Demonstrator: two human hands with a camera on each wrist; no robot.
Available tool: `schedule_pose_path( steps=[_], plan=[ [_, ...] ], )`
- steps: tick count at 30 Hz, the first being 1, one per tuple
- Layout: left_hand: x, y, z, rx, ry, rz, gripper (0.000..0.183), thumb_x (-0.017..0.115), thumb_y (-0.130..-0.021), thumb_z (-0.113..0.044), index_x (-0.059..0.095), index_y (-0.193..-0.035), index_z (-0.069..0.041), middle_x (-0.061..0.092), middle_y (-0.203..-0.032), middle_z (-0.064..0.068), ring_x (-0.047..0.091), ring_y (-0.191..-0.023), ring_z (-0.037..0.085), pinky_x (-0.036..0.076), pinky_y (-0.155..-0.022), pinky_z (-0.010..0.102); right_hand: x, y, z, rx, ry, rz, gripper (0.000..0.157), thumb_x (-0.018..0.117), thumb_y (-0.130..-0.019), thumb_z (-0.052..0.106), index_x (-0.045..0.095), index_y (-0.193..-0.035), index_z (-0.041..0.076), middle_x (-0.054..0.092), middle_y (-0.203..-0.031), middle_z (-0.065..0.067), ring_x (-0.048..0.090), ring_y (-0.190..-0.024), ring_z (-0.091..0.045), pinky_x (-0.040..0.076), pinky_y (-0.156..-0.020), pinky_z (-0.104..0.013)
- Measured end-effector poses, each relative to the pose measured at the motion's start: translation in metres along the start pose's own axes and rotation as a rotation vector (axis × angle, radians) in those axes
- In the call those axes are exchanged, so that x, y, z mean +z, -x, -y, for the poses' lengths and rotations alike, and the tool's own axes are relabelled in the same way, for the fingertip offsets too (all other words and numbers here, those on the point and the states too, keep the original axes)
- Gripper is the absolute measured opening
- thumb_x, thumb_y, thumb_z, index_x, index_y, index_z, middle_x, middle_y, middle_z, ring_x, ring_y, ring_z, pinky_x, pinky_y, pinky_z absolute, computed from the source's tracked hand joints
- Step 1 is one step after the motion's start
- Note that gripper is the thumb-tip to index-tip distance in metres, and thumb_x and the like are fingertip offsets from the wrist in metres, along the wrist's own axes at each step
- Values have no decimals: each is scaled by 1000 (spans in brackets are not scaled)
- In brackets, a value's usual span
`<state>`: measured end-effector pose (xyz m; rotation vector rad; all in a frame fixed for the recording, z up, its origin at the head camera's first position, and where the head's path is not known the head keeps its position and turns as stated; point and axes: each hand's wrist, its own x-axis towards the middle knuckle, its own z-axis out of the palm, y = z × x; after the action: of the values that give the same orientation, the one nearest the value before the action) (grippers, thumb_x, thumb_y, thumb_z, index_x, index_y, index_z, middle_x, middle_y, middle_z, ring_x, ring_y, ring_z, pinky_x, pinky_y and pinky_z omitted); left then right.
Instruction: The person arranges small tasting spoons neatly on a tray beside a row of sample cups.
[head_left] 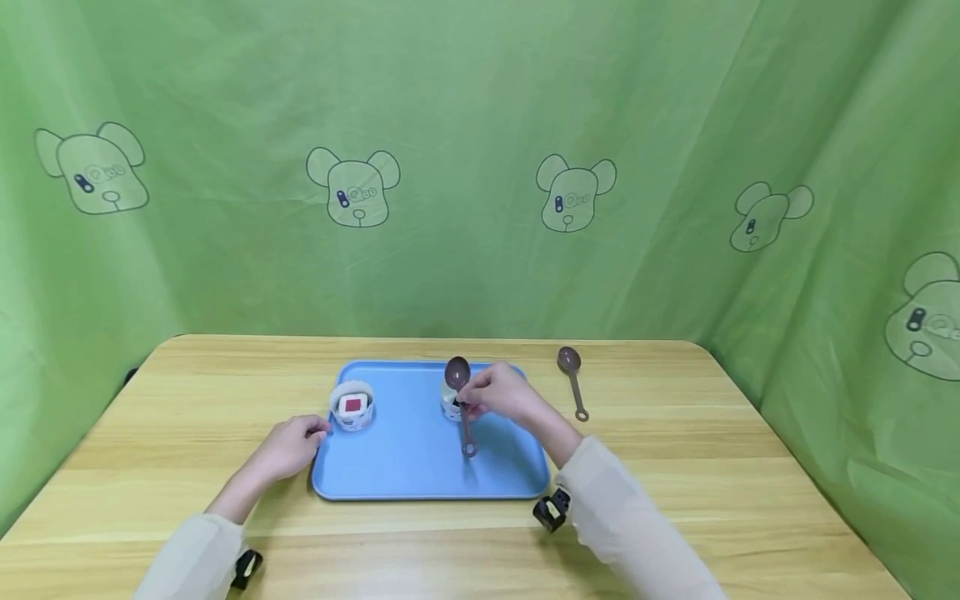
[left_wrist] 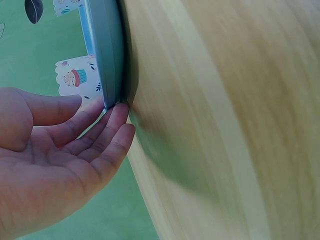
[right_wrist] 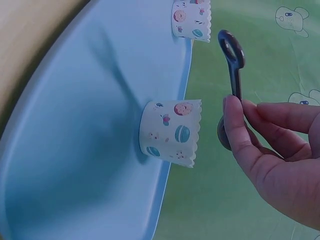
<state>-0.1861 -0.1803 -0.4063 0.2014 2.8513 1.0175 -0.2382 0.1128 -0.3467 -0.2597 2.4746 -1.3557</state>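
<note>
A brown spoon with a ring at its handle end is pinched by my right hand above the right paper baking cup. The spoon stays apart from that cup in the right wrist view. Something dark shows in the cup in the head view, mostly hidden by the hand. My left hand touches the left rim of the blue tray, its fingers relaxed. Beside it stands the left baking cup, holding a white block with a red square on top.
A second brown spoon lies on the wooden table to the right of the tray. Behind the table hangs a green curtain with bear-head prints.
</note>
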Motion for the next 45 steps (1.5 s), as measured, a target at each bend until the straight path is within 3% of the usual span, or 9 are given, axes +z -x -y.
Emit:
schedule_pose_path(
  steps=[12,21,30,45],
  plan=[
    [0,-1,0,0,3,2,24,44,-90,0,58,-107,11,58,-109,27,49,-108,44,42,-90,53,11,-1,5,-20,-6,39,15,61,-85,4,68,-93,-7,68,-78,-9,66,-65,-20,54,-70,-30],
    [-1,1,-2,0,7,0,25,44,-90,0,57,-108,12,57,-109,28,49,-108,45,41,-90,53,21,-4,9,-20,-66,71,16,61,-85,2,67,-94,-9,67,-85,-16,66,-65,-20,54,-73,-38],
    [-2,2,-3,2,8,0,26,44,-90,0,57,-109,13,56,-110,29,48,-109,45,40,-91,53,33,-9,10,-38,-125,120,16,56,-85,-6,65,-96,-14,65,-85,-18,66,-66,-25,54,-73,-39],
    [-2,3,-4,8,11,-9,25,45,-90,0,58,-108,12,57,-110,28,49,-109,45,40,-92,53,56,-14,4,-57,-127,162,16,53,-84,-9,63,-94,-17,66,-79,-18,66,-67,-27,55,-70,-35]
  ],
)
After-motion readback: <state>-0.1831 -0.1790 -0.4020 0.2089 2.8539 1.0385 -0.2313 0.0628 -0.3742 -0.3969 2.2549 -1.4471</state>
